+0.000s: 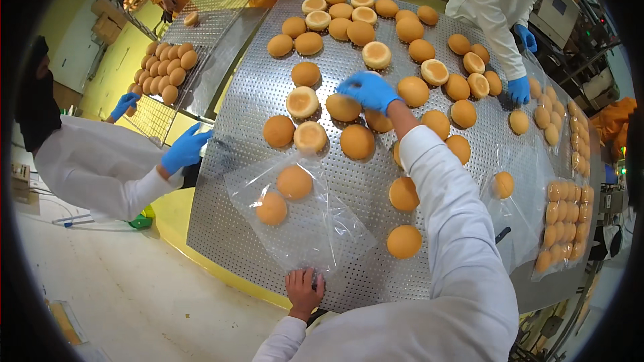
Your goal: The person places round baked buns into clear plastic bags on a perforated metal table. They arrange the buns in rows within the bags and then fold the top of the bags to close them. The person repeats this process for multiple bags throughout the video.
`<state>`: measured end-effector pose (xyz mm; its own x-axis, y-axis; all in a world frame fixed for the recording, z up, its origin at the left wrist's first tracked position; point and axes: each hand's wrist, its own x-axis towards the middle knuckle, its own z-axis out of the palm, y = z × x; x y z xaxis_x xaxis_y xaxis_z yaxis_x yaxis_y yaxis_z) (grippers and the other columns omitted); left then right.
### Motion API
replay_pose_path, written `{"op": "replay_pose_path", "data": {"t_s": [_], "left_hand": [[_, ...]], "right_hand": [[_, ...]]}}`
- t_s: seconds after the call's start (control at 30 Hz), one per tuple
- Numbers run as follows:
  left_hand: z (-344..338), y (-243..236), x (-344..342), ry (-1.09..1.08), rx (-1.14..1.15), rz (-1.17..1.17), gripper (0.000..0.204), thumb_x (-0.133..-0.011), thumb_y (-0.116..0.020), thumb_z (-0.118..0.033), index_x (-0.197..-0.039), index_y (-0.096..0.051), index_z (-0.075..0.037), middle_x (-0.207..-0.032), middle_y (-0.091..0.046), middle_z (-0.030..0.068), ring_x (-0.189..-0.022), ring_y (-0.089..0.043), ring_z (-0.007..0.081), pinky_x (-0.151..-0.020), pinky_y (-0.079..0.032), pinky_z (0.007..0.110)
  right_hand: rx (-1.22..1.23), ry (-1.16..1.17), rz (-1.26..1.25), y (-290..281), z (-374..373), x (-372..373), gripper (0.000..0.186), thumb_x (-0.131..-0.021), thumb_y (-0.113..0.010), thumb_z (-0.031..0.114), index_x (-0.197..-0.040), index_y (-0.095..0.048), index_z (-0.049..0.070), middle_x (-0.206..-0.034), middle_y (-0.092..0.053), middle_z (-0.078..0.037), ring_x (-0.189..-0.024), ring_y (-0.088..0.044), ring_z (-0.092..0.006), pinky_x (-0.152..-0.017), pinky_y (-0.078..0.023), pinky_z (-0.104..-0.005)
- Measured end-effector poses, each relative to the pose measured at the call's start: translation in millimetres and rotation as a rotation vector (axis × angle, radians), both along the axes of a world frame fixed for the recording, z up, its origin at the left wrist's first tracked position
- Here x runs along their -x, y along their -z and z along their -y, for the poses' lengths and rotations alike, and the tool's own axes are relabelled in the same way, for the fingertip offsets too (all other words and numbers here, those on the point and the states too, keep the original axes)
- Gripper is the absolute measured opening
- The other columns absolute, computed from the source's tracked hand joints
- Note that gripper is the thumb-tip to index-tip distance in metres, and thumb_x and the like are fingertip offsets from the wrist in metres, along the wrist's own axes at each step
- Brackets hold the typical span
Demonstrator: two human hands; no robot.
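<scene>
The right hand (369, 91) reaches over 1 bun (343, 109) just beneath its palm side; the left hand (305, 291) curls at the clear bag (303, 245), 2 bagged buns (294, 182) beyond. Whether either is clamped, I cannot tell.

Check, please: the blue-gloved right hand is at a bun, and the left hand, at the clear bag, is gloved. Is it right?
Not quite: the left hand, at the clear bag, is bare, as the head view shows. The blue-gloved right hand is at a bun.

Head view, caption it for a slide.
Blue-gloved right hand at a bun, bare left hand at a clear bag.
</scene>
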<state>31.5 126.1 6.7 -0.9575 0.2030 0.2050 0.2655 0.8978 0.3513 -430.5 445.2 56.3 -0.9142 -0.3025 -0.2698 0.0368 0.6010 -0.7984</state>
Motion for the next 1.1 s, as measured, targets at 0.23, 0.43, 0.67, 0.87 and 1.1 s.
{"op": "replay_pose_path", "data": {"t_s": [0.23, 0.43, 0.67, 0.87, 1.1], "left_hand": [[-1.7, -0.1, -5.3, -0.010, -0.005, 0.029, 0.027, -0.084, -0.072, -0.020, -0.104, -0.062, -0.005, -0.090, -0.057, 0.0137, -0.085, -0.056, 0.0339, -0.078, -0.043, 0.047], [-3.4, -1.0, -2.7, -0.013, 0.006, 0.000, 0.026, -0.083, -0.073, -0.022, -0.101, -0.063, -0.007, -0.089, -0.058, 0.0111, -0.083, -0.056, 0.0321, -0.076, -0.043, 0.046], [-1.7, 0.2, -2.3, -0.003, 0.002, -0.012, 0.026, -0.084, -0.072, -0.022, -0.102, -0.063, -0.006, -0.090, -0.059, 0.0119, -0.085, -0.057, 0.0330, -0.077, -0.043, 0.047], [-0.4, 4.7, -4.0, -0.008, 0.004, -0.019, 0.025, -0.084, -0.072, -0.022, -0.100, -0.062, -0.006, -0.090, -0.058, 0.0130, -0.085, -0.056, 0.0335, -0.077, -0.043, 0.047], [-0.2, 5.2, -0.7, 0.011, 0.013, -0.032, 0.025, -0.083, -0.072, -0.021, -0.099, -0.061, -0.005, -0.089, -0.056, 0.0130, -0.084, -0.055, 0.0341, -0.077, -0.042, 0.047]], "right_hand": [[-0.221, -0.052, -0.291, 6.5, -44.4, -36.1, 0.068, -0.077, -0.080, 0.040, -0.139, -0.060, 0.019, -0.137, -0.062, -0.015, -0.126, -0.059, -0.0324, -0.111, -0.045, -0.0404], [-0.089, 0.316, -0.349, -38.5, -2.7, -23.6, 0.052, -0.090, -0.072, 0.042, -0.131, -0.063, 0.012, -0.128, -0.067, -0.014, -0.115, -0.066, -0.0304, -0.101, -0.051, -0.0403], [-0.336, -0.192, -0.539, 9.1, 138.4, -17.9, 0.064, -0.081, -0.074, 0.036, -0.141, -0.057, 0.021, -0.133, -0.063, -0.017, -0.119, -0.063, -0.0334, -0.108, -0.045, -0.0423], [0.073, 0.042, -0.050, -3.4, 100.5, -30.5, 0.074, -0.084, -0.076, 0.045, -0.148, -0.049, 0.019, -0.137, -0.062, -0.019, -0.126, -0.060, -0.0351, -0.109, -0.045, -0.0426], [-0.415, 0.645, -0.653, 11.8, -130.4, -13.4, 0.057, -0.085, -0.073, 0.035, -0.136, -0.060, 0.013, -0.139, -0.059, -0.017, -0.129, -0.056, -0.0331, -0.107, -0.045, -0.0408]]}}
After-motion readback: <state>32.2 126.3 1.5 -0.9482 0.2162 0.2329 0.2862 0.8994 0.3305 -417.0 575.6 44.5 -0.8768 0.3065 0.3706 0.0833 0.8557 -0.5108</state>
